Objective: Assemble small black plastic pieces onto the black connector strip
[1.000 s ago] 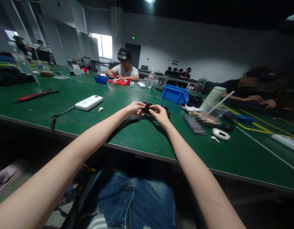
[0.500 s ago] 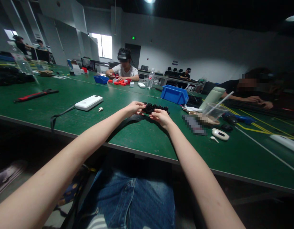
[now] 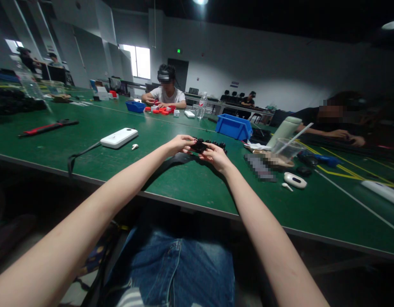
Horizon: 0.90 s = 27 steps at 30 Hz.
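Over the green table (image 3: 184, 187), my left hand (image 3: 183, 144) grips the left end of a small black part (image 3: 199, 146) between thumb and fingers. The fingers of my right hand (image 3: 215, 155) are closed on the same part from the right. Its exact shape is too dark to tell. Just behind my right hand lie several more black pieces (image 3: 221, 146). A white earbud (image 3: 134, 146) and a white power bank (image 3: 119, 138) lie to the left of my left hand.
A blue bin (image 3: 234, 126) stands beyond my right hand. To the right are a phone (image 3: 260, 167), an earbud case (image 3: 295, 180), a plastic cup (image 3: 288, 151) and a green bottle (image 3: 284, 131). Across the table a person (image 3: 166, 91) handles red pieces (image 3: 161, 111).
My right hand's fingers have shifted slightly left along the black part, which has turned a little. My left hand has hardly moved.
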Motion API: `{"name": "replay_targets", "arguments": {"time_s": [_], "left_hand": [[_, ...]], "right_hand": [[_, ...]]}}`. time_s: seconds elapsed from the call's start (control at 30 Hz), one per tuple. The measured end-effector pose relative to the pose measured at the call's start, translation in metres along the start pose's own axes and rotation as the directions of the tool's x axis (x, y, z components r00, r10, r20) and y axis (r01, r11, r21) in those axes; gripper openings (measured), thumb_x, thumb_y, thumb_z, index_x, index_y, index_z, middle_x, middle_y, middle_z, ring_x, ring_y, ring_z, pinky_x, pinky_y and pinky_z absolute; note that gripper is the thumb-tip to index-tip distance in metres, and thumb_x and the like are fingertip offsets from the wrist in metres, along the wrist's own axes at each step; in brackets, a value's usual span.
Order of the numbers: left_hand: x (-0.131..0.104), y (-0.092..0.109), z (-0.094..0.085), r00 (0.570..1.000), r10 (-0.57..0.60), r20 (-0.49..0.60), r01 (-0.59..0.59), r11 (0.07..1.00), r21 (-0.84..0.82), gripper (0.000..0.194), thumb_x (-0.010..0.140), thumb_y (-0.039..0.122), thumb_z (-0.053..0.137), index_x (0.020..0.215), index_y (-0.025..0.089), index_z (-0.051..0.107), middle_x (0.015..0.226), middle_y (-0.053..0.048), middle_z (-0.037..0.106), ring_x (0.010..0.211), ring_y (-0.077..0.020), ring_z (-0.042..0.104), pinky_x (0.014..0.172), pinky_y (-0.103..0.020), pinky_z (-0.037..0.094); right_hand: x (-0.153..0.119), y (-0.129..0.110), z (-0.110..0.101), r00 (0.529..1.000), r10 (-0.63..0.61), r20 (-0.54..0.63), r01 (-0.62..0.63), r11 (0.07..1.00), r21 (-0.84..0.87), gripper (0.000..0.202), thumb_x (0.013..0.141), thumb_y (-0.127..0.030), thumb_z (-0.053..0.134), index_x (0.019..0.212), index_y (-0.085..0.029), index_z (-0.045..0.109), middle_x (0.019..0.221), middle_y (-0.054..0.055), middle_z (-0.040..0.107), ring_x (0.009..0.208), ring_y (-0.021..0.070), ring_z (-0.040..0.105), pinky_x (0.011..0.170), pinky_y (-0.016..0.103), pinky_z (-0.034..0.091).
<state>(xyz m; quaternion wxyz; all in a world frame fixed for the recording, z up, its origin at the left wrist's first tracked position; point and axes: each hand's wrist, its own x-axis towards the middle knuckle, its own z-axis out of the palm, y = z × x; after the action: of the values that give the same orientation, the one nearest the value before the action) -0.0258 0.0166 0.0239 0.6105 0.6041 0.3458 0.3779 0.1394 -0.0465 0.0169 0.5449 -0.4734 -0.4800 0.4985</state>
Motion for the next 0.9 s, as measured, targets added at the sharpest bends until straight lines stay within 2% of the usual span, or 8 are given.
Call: {"name": "replay_targets", "arguments": {"time_s": [0.2,0.4,0.53,0.57,0.63,0.7,0.77,0.9], "left_hand": [[-0.001,0.012,-0.009,0.987,0.145,-0.067,-0.144,0.989,0.009,0.038,0.069,0.034,0.074,0.101,0.016,0.063,0.097,-0.008,0.068,0.07,-0.012,0.065,0.063,-0.023,0.052],[0.002,0.019,-0.017,0.939,0.208,-0.273,-0.214,0.977,0.008,0.031,0.075,0.034,0.066,0.1,0.017,0.061,0.101,-0.008,0.066,0.068,-0.0086,0.064,0.063,-0.022,0.051],[0.006,0.012,-0.02,0.903,0.283,-0.323,-0.204,0.945,0.257,0.024,0.08,0.028,0.056,0.1,0.017,0.062,0.1,-0.008,0.066,0.075,-0.0125,0.064,0.069,-0.026,0.052],[0.006,0.009,-0.021,0.891,0.327,-0.315,-0.199,0.905,0.377,0.024,0.08,0.026,0.056,0.101,0.016,0.062,0.1,-0.008,0.066,0.08,-0.0145,0.064,0.073,-0.028,0.052],[0.007,0.002,-0.024,0.872,0.416,-0.258,-0.167,0.748,0.643,0.026,0.078,0.024,0.057,0.101,0.015,0.064,0.101,-0.01,0.066,0.09,-0.0191,0.063,0.084,-0.031,0.049],[0.006,-0.004,-0.028,0.878,0.449,-0.167,-0.114,0.534,0.838,0.029,0.077,0.023,0.058,0.104,0.014,0.066,0.109,-0.013,0.064,0.102,-0.0242,0.06,0.093,-0.035,0.044],[0.007,-0.011,-0.031,0.902,0.419,-0.104,-0.071,0.383,0.921,0.033,0.076,0.025,0.059,0.107,0.015,0.066,0.116,-0.014,0.061,0.11,-0.0264,0.056,0.098,-0.034,0.04],[0.009,-0.019,-0.035,0.961,0.268,-0.069,-0.026,0.333,0.943,0.036,0.075,0.025,0.061,0.11,0.021,0.065,0.113,-0.009,0.065,0.11,-0.0233,0.057,0.094,-0.027,0.04]], "right_hand": [[0.003,-0.001,-0.001,0.997,-0.051,-0.058,0.051,0.999,-0.002,0.047,0.064,0.0,0.051,0.106,-0.022,0.055,0.067,-0.003,0.063,0.06,0.0116,0.067,0.062,0.024,0.057],[0.007,0.0,-0.002,0.993,-0.043,-0.111,0.046,0.999,0.021,0.049,0.063,-0.001,0.049,0.108,-0.02,0.054,0.065,-0.002,0.064,0.058,0.0116,0.067,0.059,0.022,0.056],[0.01,0.001,-0.004,0.989,-0.072,-0.127,0.074,0.997,0.004,0.049,0.063,-0.003,0.051,0.109,-0.019,0.054,0.065,-0.002,0.064,0.056,0.0113,0.066,0.056,0.022,0.055],[0.009,0.001,-0.004,0.989,-0.07,-0.133,0.071,0.997,0.003,0.049,0.063,-0.004,0.051,0.109,-0.019,0.054,0.064,-0.003,0.063,0.055,0.0112,0.066,0.055,0.022,0.055],[0.008,-0.001,-0.003,0.987,-0.05,-0.151,0.05,0.999,0.0,0.048,0.063,-0.005,0.052,0.109,-0.019,0.054,0.061,-0.003,0.062,0.055,0.0111,0.065,0.053,0.021,0.054],[0.005,-0.002,-0.001,0.986,-0.021,-0.163,0.022,1.0,-0.001,0.045,0.064,-0.006,0.053,0.107,-0.019,0.054,0.061,-0.003,0.061,0.054,0.0111,0.065,0.05,0.02,0.053],[0.004,-0.003,0.0,0.987,-0.008,-0.161,0.009,1.0,0.001,0.042,0.064,-0.005,0.053,0.103,-0.019,0.055,0.065,-0.002,0.063,0.056,0.0113,0.065,0.049,0.02,0.053],[0.005,-0.001,0.0,0.989,-0.027,-0.142,0.032,0.999,0.032,0.043,0.062,-0.002,0.047,0.1,-0.021,0.056,0.074,0.0,0.066,0.059,0.0125,0.067,0.053,0.023,0.055]]}}
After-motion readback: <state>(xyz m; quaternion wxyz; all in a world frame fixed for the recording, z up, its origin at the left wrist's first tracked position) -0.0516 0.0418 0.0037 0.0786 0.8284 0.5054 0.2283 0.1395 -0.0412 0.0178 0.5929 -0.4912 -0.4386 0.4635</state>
